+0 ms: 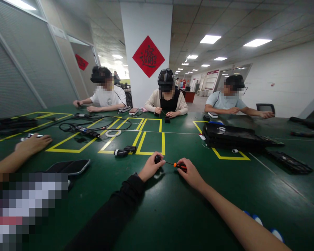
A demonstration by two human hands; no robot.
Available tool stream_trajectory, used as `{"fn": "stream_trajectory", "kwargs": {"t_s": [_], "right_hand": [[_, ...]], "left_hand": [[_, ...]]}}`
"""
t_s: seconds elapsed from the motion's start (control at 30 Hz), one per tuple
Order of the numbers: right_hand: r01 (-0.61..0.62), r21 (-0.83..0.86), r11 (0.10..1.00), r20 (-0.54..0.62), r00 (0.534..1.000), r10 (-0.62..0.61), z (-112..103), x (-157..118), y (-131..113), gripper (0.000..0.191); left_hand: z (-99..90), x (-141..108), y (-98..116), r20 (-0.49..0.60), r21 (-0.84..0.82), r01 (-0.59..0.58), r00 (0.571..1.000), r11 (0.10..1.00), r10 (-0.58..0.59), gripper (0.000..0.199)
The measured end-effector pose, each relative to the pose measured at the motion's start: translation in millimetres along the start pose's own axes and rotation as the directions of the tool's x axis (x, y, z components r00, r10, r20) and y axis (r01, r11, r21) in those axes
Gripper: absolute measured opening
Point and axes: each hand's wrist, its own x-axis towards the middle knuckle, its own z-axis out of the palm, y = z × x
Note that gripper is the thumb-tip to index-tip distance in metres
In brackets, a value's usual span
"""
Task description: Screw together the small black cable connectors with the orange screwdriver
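My left hand [149, 168], at the end of a black sleeve, is closed around a small rounded black part [157, 159] just above the green table. The part's exact kind is hard to make out. In my right hand [193, 176] is a screwdriver [176, 165] with an orange and black handle, gripped between thumb and fingers. Its thin shaft points left toward the black part. Whether the tip touches the part or lies behind my left thumb, I cannot tell. Beyond my left hand, black cylindrical parts [125, 151] lie on the table.
Yellow tape outlines [163, 143] mark the green table [157, 219]. Black cables [68, 126] and a white coil [113, 133] lie left. Black casings [232, 136] are stacked right, beside a dark board [290, 162]. Another person's hand [39, 142] rests at left. Three people sit opposite.
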Motion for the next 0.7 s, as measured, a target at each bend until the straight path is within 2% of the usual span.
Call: {"fn": "stream_trajectory", "kwargs": {"t_s": [0.13, 0.3, 0.47, 0.7], "right_hand": [[-0.040, -0.015, 0.999, -0.002, 0.999, 0.040, 1.1, 1.2, 1.0, 0.019], [-0.004, -0.038, 0.999, 0.013, 1.000, 0.004, -0.1, 1.7, 1.1, 0.018], [0.007, -0.022, 1.000, -0.019, 1.000, -0.007, 0.7, 0.6, 1.5, 0.016], [-0.028, -0.035, 0.999, -0.002, 1.000, 0.028, 0.8, 0.9, 2.8, 0.019]], "left_hand": [[-0.1, 0.3, 0.4, -0.012, -0.002, -0.005, 1.000, 1.000, 0.005, 0.018], [-1.5, -0.2, 2.1, 0.013, -0.006, -0.016, 1.000, 1.000, 0.016, 0.018], [-0.5, -0.2, 2.6, -0.002, 0.004, -0.005, 1.000, 1.000, 0.005, 0.018], [-0.7, -0.7, 4.1, 0.006, 0.015, 0.004, 1.000, 1.000, -0.004, 0.018]]}}
